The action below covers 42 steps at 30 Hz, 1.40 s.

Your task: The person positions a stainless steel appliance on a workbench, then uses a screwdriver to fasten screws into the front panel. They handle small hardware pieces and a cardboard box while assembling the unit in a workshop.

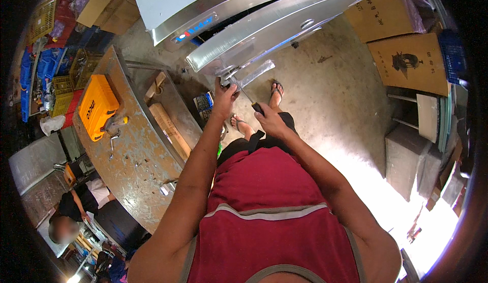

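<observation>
Head view: left hand (223, 97) clamped on the steel appliance's corner bracket (227, 73), right hand (269, 120) closed round a screwdriver (249, 99) tipped at it, likely to slip toward the left fingers; worn surface (127, 145) with orange case (97, 106) crowds the left.

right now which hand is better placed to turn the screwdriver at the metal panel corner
Right. The right hand already grips the screwdriver by its handle, tip aimed at the metal panel corner. The left hand is pressed against that corner, seemingly steadying it.
</observation>
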### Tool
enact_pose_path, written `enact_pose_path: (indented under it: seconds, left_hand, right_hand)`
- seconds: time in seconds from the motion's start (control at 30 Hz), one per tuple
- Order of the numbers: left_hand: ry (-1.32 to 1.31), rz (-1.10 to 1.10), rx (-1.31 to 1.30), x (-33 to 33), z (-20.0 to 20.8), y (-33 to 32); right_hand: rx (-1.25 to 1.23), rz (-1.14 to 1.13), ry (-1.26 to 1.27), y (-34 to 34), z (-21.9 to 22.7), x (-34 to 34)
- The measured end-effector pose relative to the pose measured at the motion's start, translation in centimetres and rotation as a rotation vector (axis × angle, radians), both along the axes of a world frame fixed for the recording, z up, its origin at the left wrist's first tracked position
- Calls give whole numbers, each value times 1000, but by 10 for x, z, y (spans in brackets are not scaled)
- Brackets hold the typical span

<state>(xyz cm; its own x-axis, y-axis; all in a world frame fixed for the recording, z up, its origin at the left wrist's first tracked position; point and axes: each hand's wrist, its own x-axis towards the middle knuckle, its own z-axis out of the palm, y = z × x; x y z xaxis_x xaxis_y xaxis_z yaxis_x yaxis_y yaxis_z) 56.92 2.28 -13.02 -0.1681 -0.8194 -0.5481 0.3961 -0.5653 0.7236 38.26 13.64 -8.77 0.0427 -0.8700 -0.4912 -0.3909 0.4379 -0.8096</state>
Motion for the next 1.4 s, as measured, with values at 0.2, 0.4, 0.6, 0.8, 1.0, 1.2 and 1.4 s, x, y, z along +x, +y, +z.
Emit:
enact_pose_path:
  seconds: [0.2,0.4,0.6,0.8,1.0,1.2,1.4]
  left_hand:
    - [31,-11,34,5,2,-19]
    - [73,-38,14,15,-1,-38]
    - [58,-56,-6,22,-6,-50]
    - [89,-88,8,25,-3,-49]
    - [129,-67,9,26,-11,-48]
    - [138,-104,5,27,-15,-51]
    - [164,-51,3,23,-2,-49]
  right_hand:
    - [39,-116,10,-10,11,17]
    - [110,-296,-81,-20,12,30]
    - [163,-554,-439,-16,18,51]
    - [205,-674,-607,-15,14,51]
    - [223,-626,-589,5,7,56]
    - [469,-674,-909,5,17,40]
    - [450,-957,-1028,8,36,51]
